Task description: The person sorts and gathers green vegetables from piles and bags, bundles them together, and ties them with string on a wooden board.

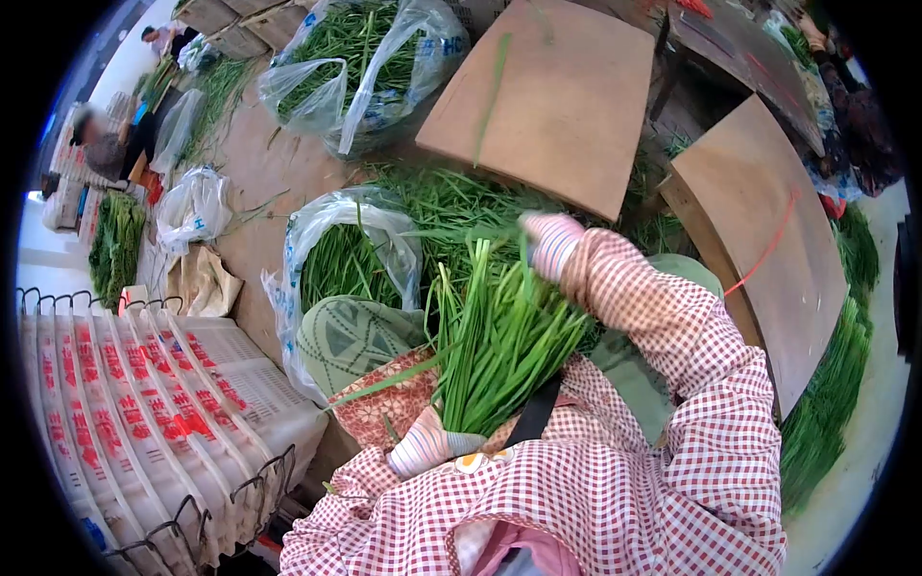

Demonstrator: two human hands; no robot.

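My left hand, in a striped glove, is closed around the lower end of a bunch of garlic chives held upright against my lap. Beyond the top of the bunch is my right hand, gloved the same way and smeared by motion; its fingers do not show clearly. Thin green blades blur beside it. Loose garlic chives lie heaped on the floor just past the bunch. To the left, an open plastic bag holds more of the cut greens.
A wooden board lies ahead, and a curved board stands at my right. White plastic crates sit at my left. Further off is a larger bag of greens. Other people are at the far left and upper right.
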